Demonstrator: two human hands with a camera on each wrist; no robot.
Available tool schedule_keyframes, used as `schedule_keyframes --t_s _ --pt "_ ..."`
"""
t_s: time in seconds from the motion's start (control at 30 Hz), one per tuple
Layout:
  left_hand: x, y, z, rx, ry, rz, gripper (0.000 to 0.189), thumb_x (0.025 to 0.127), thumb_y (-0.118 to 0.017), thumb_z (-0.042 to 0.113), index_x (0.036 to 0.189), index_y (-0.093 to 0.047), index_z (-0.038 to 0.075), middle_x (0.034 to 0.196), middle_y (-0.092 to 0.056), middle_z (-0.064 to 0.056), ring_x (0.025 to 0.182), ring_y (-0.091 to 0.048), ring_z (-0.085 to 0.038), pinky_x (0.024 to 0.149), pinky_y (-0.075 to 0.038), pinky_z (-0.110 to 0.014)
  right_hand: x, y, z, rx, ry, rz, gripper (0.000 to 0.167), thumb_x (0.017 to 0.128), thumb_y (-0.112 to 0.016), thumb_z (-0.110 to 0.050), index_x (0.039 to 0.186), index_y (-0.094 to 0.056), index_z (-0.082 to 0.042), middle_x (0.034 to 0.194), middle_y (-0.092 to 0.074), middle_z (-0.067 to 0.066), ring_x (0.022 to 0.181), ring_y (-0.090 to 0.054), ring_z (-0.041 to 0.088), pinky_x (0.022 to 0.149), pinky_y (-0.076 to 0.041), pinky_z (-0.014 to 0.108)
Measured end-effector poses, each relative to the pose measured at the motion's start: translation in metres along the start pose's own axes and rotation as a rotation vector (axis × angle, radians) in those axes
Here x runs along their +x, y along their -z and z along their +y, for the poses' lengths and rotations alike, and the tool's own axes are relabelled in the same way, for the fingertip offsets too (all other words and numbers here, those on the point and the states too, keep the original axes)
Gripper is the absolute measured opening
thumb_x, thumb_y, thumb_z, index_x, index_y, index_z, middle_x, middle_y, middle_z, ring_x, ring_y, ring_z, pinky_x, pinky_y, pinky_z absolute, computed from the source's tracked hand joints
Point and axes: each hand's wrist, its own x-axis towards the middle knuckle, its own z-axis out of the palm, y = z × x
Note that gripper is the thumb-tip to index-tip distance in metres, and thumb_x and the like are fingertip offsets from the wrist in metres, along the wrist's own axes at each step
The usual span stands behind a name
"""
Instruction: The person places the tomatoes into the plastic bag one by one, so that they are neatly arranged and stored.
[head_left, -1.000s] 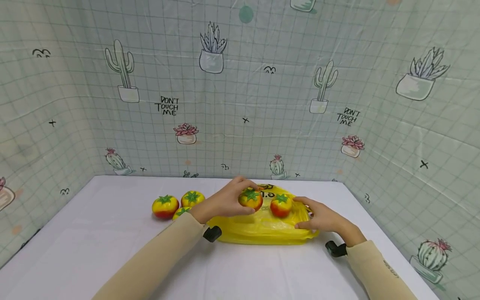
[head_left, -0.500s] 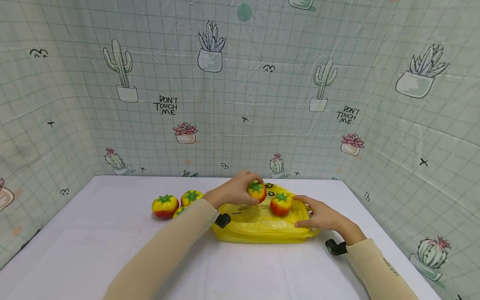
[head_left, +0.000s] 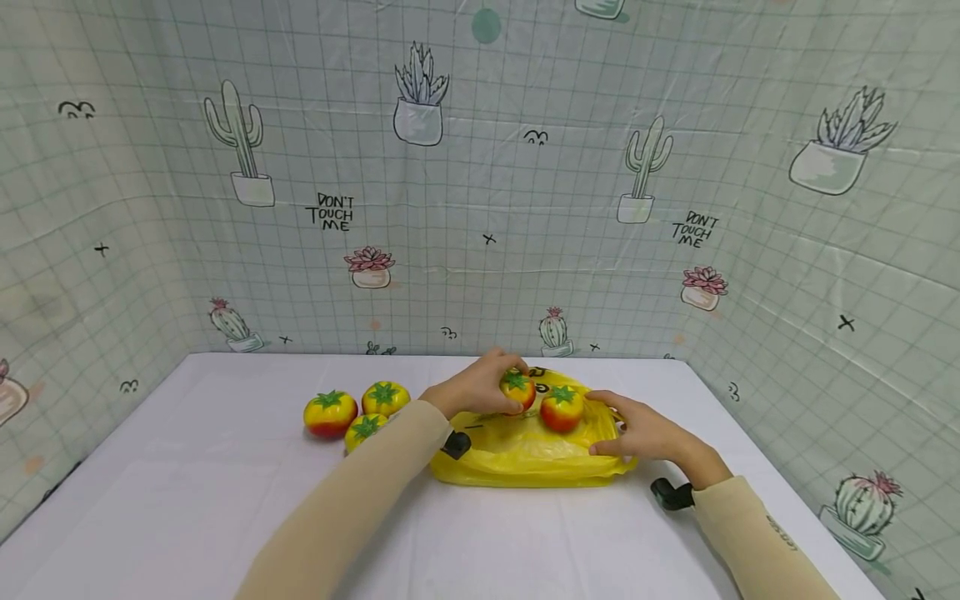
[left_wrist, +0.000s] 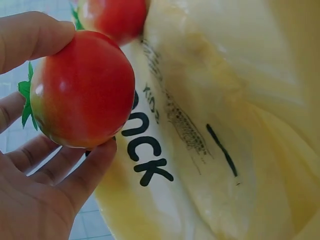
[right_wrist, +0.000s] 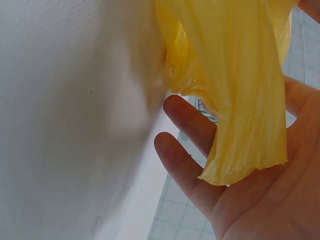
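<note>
In the head view my left hand (head_left: 480,387) grips a toy tomato (head_left: 520,397), red and yellow with a green leafy top, close over a yellow plastic bag (head_left: 525,467). The left wrist view shows thumb and fingers around this tomato (left_wrist: 85,90), its red underside toward the camera, above printed plastic. A second tomato (head_left: 561,414) rests on the bag just to the right. At the bag's right end is my right hand (head_left: 643,429), thumb and fingers spread. A hanging flap of the bag (right_wrist: 245,100) crosses its palm in the right wrist view, two fingers extended behind it.
Three more toy tomatoes sit in a cluster left of the bag, including a front one (head_left: 365,429) partly behind the left sleeve. A white cloth (head_left: 180,483) covers the table. Cactus-printed fabric (head_left: 487,183) walls the back and sides.
My left hand has carried its tomato rightward over the bag, closer to the second tomato, then slightly lower. The sleeve has uncovered more of the front tomato. My right hand stays put.
</note>
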Motion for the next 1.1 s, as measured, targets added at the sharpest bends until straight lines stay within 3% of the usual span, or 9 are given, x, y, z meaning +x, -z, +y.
schedule_keyframes --t_s 0.13,0.47,0.77,1.1 --pt "0.003 -0.003 -0.001 0.012 0.009 -0.003 0.054 0.078 -0.078 0.028 0.127 -0.056 0.019 0.126 -0.042 -0.006 0.105 -0.048 -0.019 0.094 -0.044 -0.036 -0.001 0.001 -0.001 0.001 0.005 0.001 0.081 0.076 -0.077 -0.041 0.144 -0.039 -0.017 0.145 -0.041 0.012 0.123 -0.046 0.034 0.095 -0.043 0.054" --pt "0.008 -0.014 -0.002 0.144 0.007 0.005 0.053 0.08 -0.077 0.033 0.127 -0.056 0.023 0.123 -0.046 -0.004 0.116 -0.041 -0.02 0.098 -0.04 -0.037 0.0 0.0 0.0 -0.001 -0.005 -0.003 0.082 0.076 -0.076 -0.042 0.144 -0.038 -0.018 0.145 -0.041 0.012 0.123 -0.046 0.033 0.094 -0.043 0.054" --pt "0.01 -0.017 0.0 0.159 0.014 -0.021 0.054 0.08 -0.077 0.033 0.127 -0.055 0.024 0.118 -0.046 -0.002 0.114 -0.041 -0.02 0.097 -0.041 -0.036 0.0 0.0 0.0 0.007 -0.018 -0.007 0.083 0.076 -0.077 -0.043 0.145 -0.038 -0.019 0.146 -0.039 0.012 0.124 -0.045 0.034 0.095 -0.042 0.055" --pt "0.01 -0.019 0.003 0.196 0.062 -0.045 0.056 0.08 -0.077 0.035 0.13 -0.054 0.025 0.116 -0.046 -0.001 0.11 -0.043 -0.018 0.094 -0.044 -0.036 0.001 -0.001 0.001 -0.004 -0.003 -0.002 0.082 0.076 -0.076 -0.042 0.145 -0.038 -0.018 0.146 -0.04 0.012 0.127 -0.042 0.035 0.097 -0.039 0.058"
